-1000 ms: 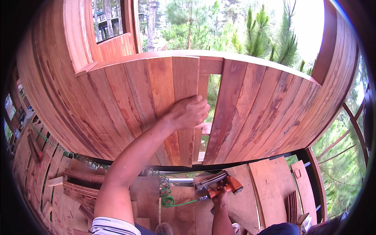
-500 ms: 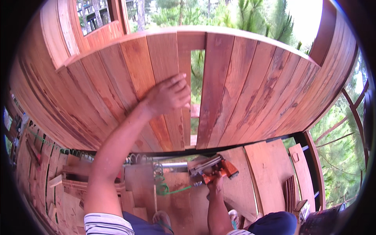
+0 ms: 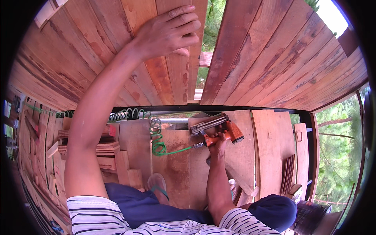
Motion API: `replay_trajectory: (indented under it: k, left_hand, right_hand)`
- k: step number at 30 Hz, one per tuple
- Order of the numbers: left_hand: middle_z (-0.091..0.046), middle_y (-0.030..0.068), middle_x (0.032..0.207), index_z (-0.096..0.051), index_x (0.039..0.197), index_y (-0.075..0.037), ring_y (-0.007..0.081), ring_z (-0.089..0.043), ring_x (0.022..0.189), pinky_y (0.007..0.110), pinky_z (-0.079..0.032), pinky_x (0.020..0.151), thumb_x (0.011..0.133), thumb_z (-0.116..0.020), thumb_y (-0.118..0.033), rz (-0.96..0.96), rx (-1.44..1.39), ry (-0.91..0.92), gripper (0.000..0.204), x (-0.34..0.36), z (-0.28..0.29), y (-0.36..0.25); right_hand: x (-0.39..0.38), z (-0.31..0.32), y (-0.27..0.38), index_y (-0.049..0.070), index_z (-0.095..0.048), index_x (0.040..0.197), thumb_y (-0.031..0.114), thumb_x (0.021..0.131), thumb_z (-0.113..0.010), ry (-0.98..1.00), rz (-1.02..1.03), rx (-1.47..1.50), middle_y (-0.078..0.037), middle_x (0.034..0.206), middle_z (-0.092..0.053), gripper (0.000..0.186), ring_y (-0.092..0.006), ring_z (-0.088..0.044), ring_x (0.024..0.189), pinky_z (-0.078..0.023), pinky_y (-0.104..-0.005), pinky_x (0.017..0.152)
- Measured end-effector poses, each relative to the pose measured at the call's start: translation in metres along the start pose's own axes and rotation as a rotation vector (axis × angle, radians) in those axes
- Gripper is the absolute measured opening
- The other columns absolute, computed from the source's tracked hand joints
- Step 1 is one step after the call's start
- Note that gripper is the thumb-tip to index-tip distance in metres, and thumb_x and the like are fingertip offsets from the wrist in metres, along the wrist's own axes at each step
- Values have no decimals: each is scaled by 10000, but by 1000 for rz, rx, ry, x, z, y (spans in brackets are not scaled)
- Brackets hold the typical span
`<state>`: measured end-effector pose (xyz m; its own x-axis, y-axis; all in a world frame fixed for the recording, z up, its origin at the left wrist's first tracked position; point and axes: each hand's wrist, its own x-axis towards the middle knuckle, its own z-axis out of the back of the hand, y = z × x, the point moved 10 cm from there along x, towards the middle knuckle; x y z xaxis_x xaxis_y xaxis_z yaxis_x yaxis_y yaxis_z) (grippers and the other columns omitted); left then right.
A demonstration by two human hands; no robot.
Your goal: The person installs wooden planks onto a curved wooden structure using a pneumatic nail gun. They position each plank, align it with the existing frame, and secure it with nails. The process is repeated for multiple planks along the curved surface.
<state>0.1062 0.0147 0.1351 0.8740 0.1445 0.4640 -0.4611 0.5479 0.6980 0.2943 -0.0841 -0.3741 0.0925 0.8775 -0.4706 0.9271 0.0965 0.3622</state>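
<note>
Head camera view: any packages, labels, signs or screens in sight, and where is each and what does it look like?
None can be made out: no package, sign or screen shows.
The orange nail gun in the right hand shows no readable label patch at this size.
The left hand presses on a bare wooden wall board, unmarked reddish timber.

Wall boards (image 3: 274, 55): reddish wood, matt, stained, rough-grained. Nail gun (image 3: 219, 129): orange plastic body, dull grey metal magazine. Coiled hose (image 3: 156, 135): glossy green plastic.

reddish plank wall (image 3: 274, 51) with a narrow gap; below it plank floor (image 3: 270, 149); green trees (image 3: 337, 149) right of it.
</note>
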Motion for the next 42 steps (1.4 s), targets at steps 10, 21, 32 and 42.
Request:
replay_trajectory:
  k: [10,21,32,42]
  left_hand:
    - [-548,39,1204,-551,873,-165,251,-459,1279,441,-260,1220,786,-642,-532,-74,65,87,388,2,-10,-2]
    - [-553,-3,1154,-578,961,-154,191,-463,1252,401,-250,1220,634,-690,-527,-51,92,57,508,2,-4,0]
    - [-560,23,1157,-582,938,-156,197,-470,1244,412,-254,1208,692,-700,-488,-61,67,25,430,6,4,-5]
    - [-569,28,1164,-588,947,-146,203,-476,1245,416,-262,1207,707,-687,-484,-58,57,13,426,4,7,-2]
  right_hand:
    - [-11,-19,24,170,-402,1490,184,888,-560,54,148,-123,55,706,-367,623,-82,-427,609,-515,-327,602]
    - [-86,-167,111,-37,-507,1248,49,805,-580,136,551,-485,-68,694,-555,457,-169,-575,599,-542,-333,581]
    - [-149,-284,132,20,-577,902,86,868,-645,237,840,-908,-44,777,-595,100,-130,-590,651,-524,-297,615]
    - [-169,-309,120,23,-594,857,65,855,-646,335,804,-884,-22,696,-582,67,-106,-546,552,-436,-267,490]
